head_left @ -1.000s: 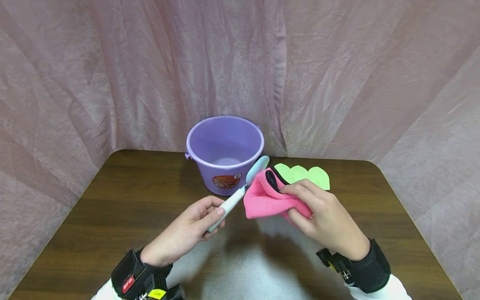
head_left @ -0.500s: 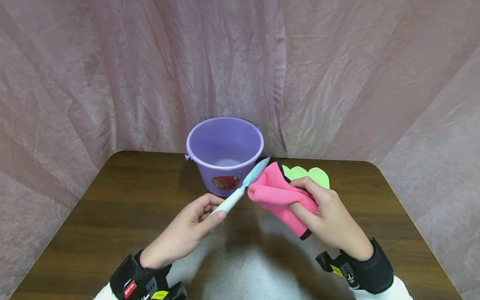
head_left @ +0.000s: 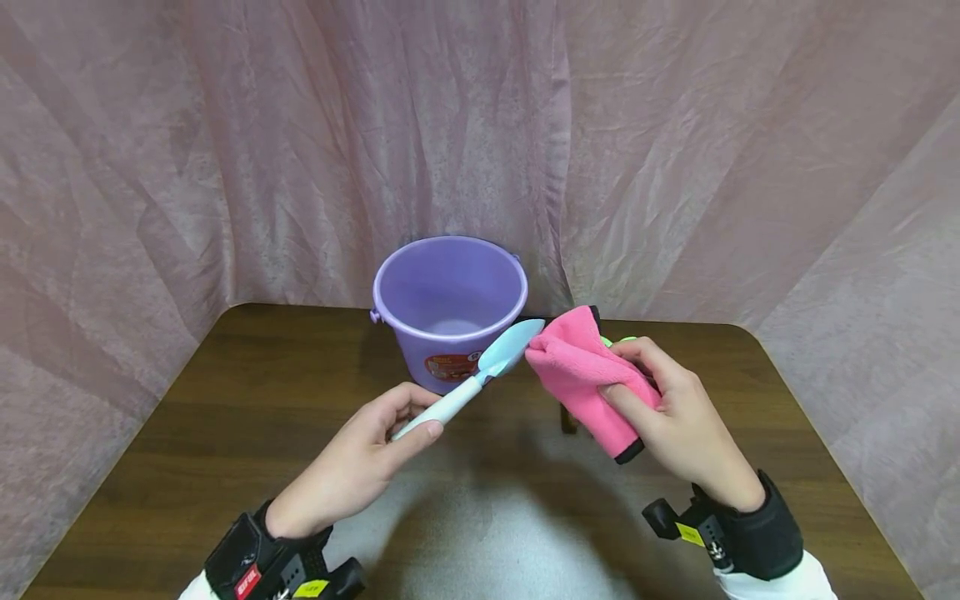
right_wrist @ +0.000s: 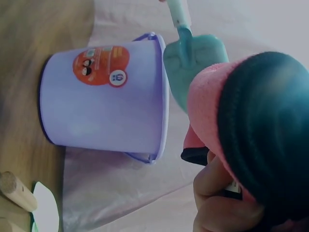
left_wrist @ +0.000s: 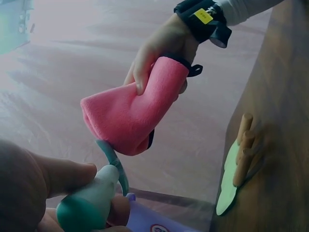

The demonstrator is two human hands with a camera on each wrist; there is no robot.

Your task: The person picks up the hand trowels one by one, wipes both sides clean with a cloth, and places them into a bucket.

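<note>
A small hand trowel with a white handle and a light blue blade (head_left: 510, 346) is held at its handle by my left hand (head_left: 352, 462), blade tilted up to the right. My right hand (head_left: 678, 421) grips a bunched pink cloth (head_left: 588, 367) with black edging, thumb on the near side. The cloth meets the tip of the blade; in the right wrist view, the cloth (right_wrist: 207, 101) covers part of the trowel (right_wrist: 193, 65). Trowel and cloth are both up off the table, in front of the purple bucket (head_left: 427, 354).
The bucket stands upright at the table's back edge, a red sticker (right_wrist: 101, 65) on its side. Behind the right hand, three light green blades (left_wrist: 227, 188) with wooden handles (left_wrist: 243, 166) lie in a row on the brown table (head_left: 247, 400). A pink curtain (head_left: 300, 150) hangs behind.
The right hand and cloth have moved right and slightly up, from along the blade to its tip. The trowel has turned, its blade face showing again, and the left hand has shifted slightly left.
</note>
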